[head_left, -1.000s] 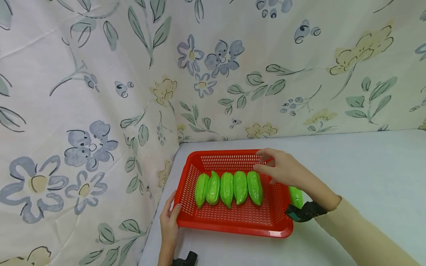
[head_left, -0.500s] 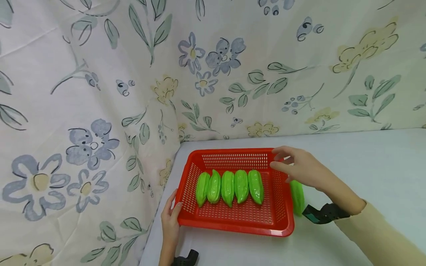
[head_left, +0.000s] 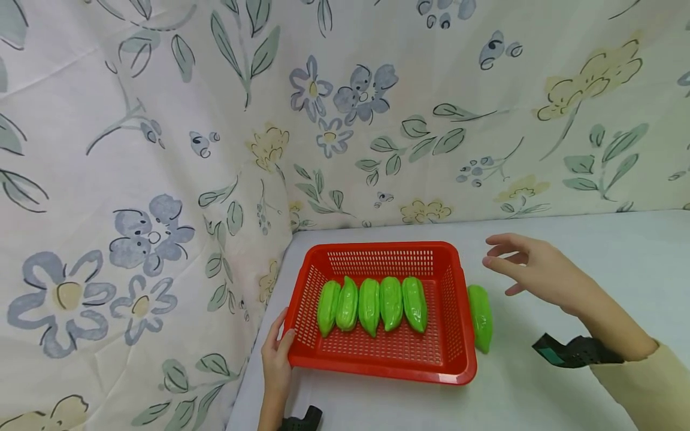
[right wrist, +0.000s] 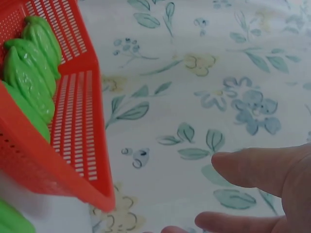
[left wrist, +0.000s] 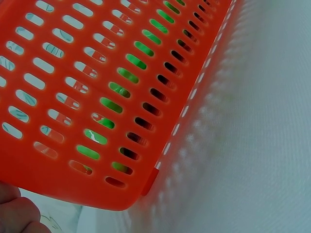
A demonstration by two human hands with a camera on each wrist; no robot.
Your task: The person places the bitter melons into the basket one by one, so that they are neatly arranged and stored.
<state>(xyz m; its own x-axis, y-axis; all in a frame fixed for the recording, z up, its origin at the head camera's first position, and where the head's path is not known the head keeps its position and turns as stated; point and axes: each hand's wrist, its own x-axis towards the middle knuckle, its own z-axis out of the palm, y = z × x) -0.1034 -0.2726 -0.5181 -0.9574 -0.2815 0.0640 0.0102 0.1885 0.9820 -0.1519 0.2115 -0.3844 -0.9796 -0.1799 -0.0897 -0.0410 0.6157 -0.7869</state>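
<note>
My left hand (head_left: 277,364) grips the left side of a red plastic basket (head_left: 377,372), thumb at the rim. In the left wrist view its fingers (left wrist: 20,216) show at the corner, below the slotted basket wall (left wrist: 104,191). Several glossy, ridged green vegetables (head_left: 369,306), shaped like bitter melons, lie side by side in the basket. One more green vegetable (head_left: 481,319) lies outside against its right wall. To the right of the basket, my right hand (head_left: 539,272) hovers with nothing in it, fingers loosely bent and thumb apart.
The basket stands on a white-covered table (head_left: 609,251), slightly turned toward its front right. Floral cloth (head_left: 409,155) hangs behind and along the left side. Each wrist wears a black band (head_left: 579,352).
My right hand has drawn back from over the basket to the right, uncovering the green vegetable outside. The left hand and the basket have stayed in place.
</note>
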